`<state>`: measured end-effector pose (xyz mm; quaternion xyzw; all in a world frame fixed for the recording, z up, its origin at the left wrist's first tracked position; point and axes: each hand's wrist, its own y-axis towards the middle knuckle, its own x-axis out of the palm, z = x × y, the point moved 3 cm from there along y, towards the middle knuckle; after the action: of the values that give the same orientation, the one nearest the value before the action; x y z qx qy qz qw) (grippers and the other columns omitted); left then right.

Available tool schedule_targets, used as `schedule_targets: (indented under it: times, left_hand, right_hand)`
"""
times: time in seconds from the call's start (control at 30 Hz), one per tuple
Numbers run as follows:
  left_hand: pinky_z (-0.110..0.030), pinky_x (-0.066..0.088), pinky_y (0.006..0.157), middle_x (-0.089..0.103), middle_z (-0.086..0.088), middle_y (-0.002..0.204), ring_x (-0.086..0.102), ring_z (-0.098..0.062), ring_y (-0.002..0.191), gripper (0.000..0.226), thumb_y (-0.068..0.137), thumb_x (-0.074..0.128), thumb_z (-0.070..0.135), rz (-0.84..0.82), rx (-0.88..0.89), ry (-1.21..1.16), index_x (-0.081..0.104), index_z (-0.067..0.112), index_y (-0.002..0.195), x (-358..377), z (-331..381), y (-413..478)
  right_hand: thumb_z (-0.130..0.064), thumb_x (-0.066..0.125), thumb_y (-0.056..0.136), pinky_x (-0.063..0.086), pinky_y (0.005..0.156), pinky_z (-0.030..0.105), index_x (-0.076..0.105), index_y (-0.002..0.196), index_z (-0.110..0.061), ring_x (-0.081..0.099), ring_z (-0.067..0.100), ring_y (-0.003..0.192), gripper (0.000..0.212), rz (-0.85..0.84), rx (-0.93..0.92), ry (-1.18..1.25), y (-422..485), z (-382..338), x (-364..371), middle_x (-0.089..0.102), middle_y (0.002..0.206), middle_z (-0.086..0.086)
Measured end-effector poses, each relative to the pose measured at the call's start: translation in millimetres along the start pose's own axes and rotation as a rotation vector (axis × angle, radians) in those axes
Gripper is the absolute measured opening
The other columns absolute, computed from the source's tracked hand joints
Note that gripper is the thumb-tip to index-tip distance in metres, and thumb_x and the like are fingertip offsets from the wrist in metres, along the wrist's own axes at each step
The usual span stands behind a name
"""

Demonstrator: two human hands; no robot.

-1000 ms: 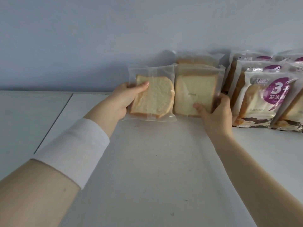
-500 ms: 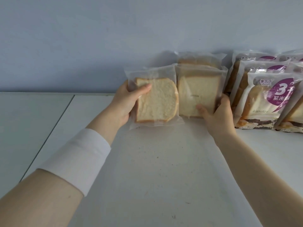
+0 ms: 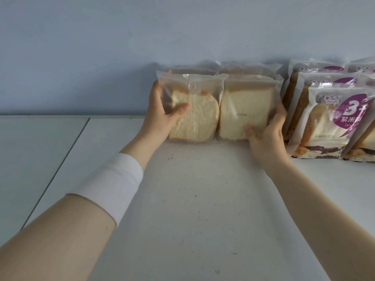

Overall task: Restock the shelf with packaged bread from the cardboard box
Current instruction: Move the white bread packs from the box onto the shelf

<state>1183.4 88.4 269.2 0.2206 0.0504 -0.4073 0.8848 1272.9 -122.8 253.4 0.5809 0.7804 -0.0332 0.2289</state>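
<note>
A: Our left hand [image 3: 162, 116] grips the clear bread pack [image 3: 203, 88], thumb across its front; right hand [image 3: 267, 138] clasps the neighbouring pack [image 3: 245, 110]. Both upright on the shelf [image 3: 192, 199].
B: We'd seat bases flat, edges touching, then release (box out of view). Each pack holds sliced white bread [image 3: 198, 122].

Clear bread packs [image 3: 246, 110], purple-and-white printed packs [image 3: 324, 126]

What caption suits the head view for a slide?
Left hand grips one clear bread pack, right hand the next clear pack, both upright on the shelf beside purple-labelled bread packs.
</note>
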Motion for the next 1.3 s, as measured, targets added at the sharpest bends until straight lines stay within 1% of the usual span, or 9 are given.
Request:
schedule_targets:
  times: [0.07,0.13,0.27,0.4,0.53,0.73,0.87,1.03,1.3]
  left_hand:
    - [-0.002,0.031,0.096,0.031,0.002,0.142,0.04,0.014,0.115,0.085,0.081,0.069,0.007,0.03,0.025,0.013,0.013,0.015,0.145,1.4,3.0,-0.3]
    - [-0.014,0.03,0.107,0.026,-0.003,0.146,0.033,-0.006,0.131,0.091,0.079,0.071,0.01,0.07,-0.009,0.01,0.007,0.009,0.145,3.1,-1.2,-3.4]
    - [-0.039,0.033,0.112,0.035,-0.013,0.143,0.039,-0.022,0.132,0.086,0.077,0.074,0.021,0.055,-0.123,0.031,0.016,0.008,0.139,19.6,-12.3,-19.8]
    - [-0.036,0.033,0.109,0.038,-0.019,0.14,0.041,-0.026,0.129,0.084,0.077,0.074,0.018,0.1,-0.14,0.062,0.018,0.006,0.139,24.2,-9.5,-18.9]
    - [-0.042,0.026,0.115,0.026,-0.009,0.149,0.029,-0.022,0.138,0.106,0.069,0.078,0.036,0.134,-0.171,0.156,0.009,0.011,0.145,19.8,-6.7,-21.6]
    - [-0.039,0.01,0.116,0.001,-0.014,0.157,0.006,-0.026,0.146,0.103,0.078,0.069,0.042,0.213,-0.09,0.461,0.002,0.006,0.148,2.0,32.1,-54.1]
    - [-0.05,0.017,0.115,0.008,-0.022,0.156,0.014,-0.034,0.144,0.085,0.085,0.055,0.043,-0.014,0.191,0.83,0.011,0.007,0.148,-8.1,56.3,-92.5]
    - [-0.055,0.012,0.113,0.019,-0.015,0.154,0.021,-0.03,0.142,0.065,0.094,0.043,0.038,-0.694,0.286,1.367,0.013,0.016,0.147,-3.4,85.7,-147.5]
    - [-0.047,0.028,0.104,0.046,-0.014,0.137,0.043,-0.034,0.125,0.052,0.096,0.039,0.043,-0.972,0.458,1.503,0.036,0.012,0.137,29.1,189.5,-242.4]
  right_hand:
    - [-0.003,0.057,0.088,0.015,0.119,0.034,0.001,0.148,-0.012,0.016,0.016,0.144,0.083,-0.015,-0.002,-0.017,0.1,0.3,0.3,0.014,0.156,0.005]
    - [-0.004,0.056,0.089,0.013,0.119,0.032,-0.001,0.148,-0.012,0.015,0.015,0.144,0.083,-0.013,0.006,-0.005,-1.1,1.0,0.9,0.012,0.156,0.004]
    - [-0.006,0.051,0.092,0.007,0.117,0.027,-0.004,0.148,-0.009,0.008,0.017,0.146,0.079,-0.008,0.002,-0.06,-2.5,2.6,6.5,0.005,0.157,0.005]
    - [-0.014,0.048,0.094,0.0,0.118,0.037,-0.013,0.148,-0.012,-0.002,0.025,0.146,0.081,-0.027,0.038,-0.156,0.1,4.9,11.4,-0.002,0.157,0.01]
    - [-0.023,0.052,0.092,0.001,0.117,0.039,-0.015,0.148,-0.017,0.002,0.029,0.145,0.088,0.07,0.161,-0.203,-8.3,-0.7,12.0,0.002,0.156,0.014]
    - [-0.01,0.063,0.082,0.008,0.115,0.045,0.007,0.15,-0.012,0.005,0.04,0.144,0.088,0.135,-0.201,-0.654,-49.9,-27.2,10.4,0.004,0.154,0.025]
    - [-0.017,0.05,0.092,0.0,0.118,0.042,0.011,0.15,-0.014,-0.007,0.035,0.145,0.07,-0.053,-0.266,-0.925,-99.3,-45.9,-2.4,-0.004,0.157,0.018]
    - [-0.028,0.042,0.097,0.011,0.117,0.039,0.019,0.147,-0.014,0.006,0.03,0.145,0.057,-0.256,0.0,-1.002,-169.4,-62.7,-35.4,0.009,0.156,0.013]
    - [-0.039,0.041,0.096,0.018,0.116,0.047,0.027,0.145,-0.017,0.018,0.029,0.142,0.056,-0.336,0.238,-1.212,-280.5,-78.4,-136.3,0.025,0.152,0.01]
